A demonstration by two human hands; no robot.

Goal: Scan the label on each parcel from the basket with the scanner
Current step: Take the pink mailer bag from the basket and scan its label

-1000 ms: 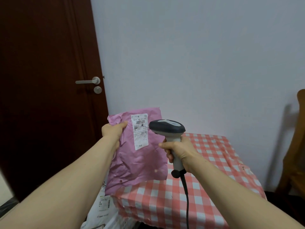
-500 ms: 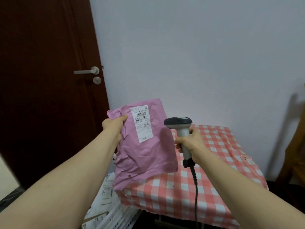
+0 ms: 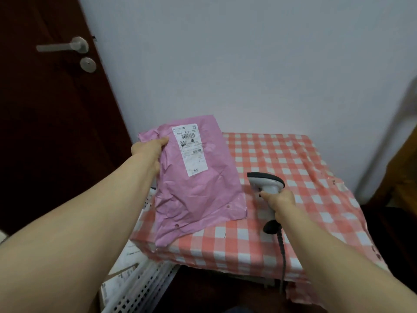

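Note:
My left hand (image 3: pixel 150 152) grips the upper left corner of a crumpled pink parcel bag (image 3: pixel 198 190), held tilted over the left part of the table. Its white label (image 3: pixel 189 150) with barcodes faces me. My right hand (image 3: pixel 279 199) is closed around the handle of a grey and white scanner (image 3: pixel 267 182), low over the tablecloth to the right of the parcel. The scanner's head points left toward the parcel's lower edge. Its black cable (image 3: pixel 283 256) hangs over the table's front edge.
A table with a red-and-white checked cloth (image 3: pixel 293 168) stands against the white wall. A white perforated basket (image 3: pixel 140 288) holding more parcels sits on the floor at the lower left. A dark door (image 3: pixel 56 109) is at left, a wooden chair (image 3: pixel 406 159) at right.
My right hand has lowered the scanner from label height down close to the tablecloth. The pink parcel has tilted flatter and sunk toward the table. The view has dipped downward.

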